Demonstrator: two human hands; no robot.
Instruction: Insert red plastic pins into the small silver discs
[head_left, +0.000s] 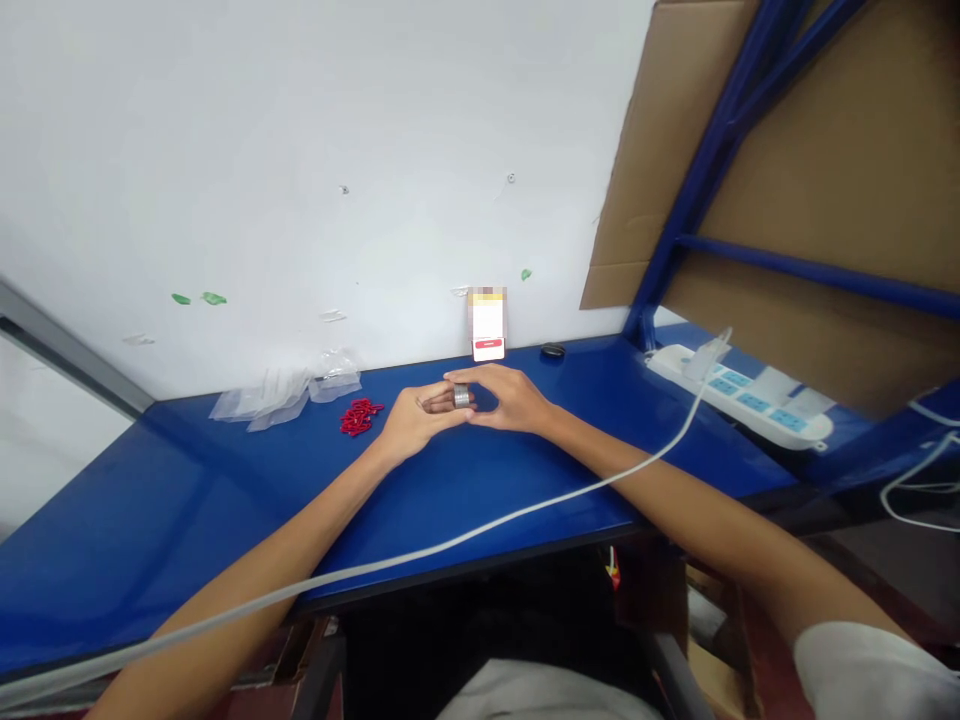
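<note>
Both of my hands meet above the middle of the blue table [480, 480]. A small silver piece with ridges [461, 396], like a short cylinder or a stack of rings, sits between them. It rests against the curled fingers of my left hand [417, 420], whose thumb stretches along the near side. My right hand [517, 398] arches in a C shape, its index finger reaching over the far side and its thumb by the left thumb. Whether the right fingers touch the silver piece is unclear. Just left of my left hand lies a pile of small red pieces [361, 416].
Clear plastic bags [277, 395] lie at the back left. A lit phone [489, 325] leans on the white wall, with a small black object [553, 350] beside it. At right is a white power strip [739, 397]; its white cable [517, 515] crosses in front of my forearms.
</note>
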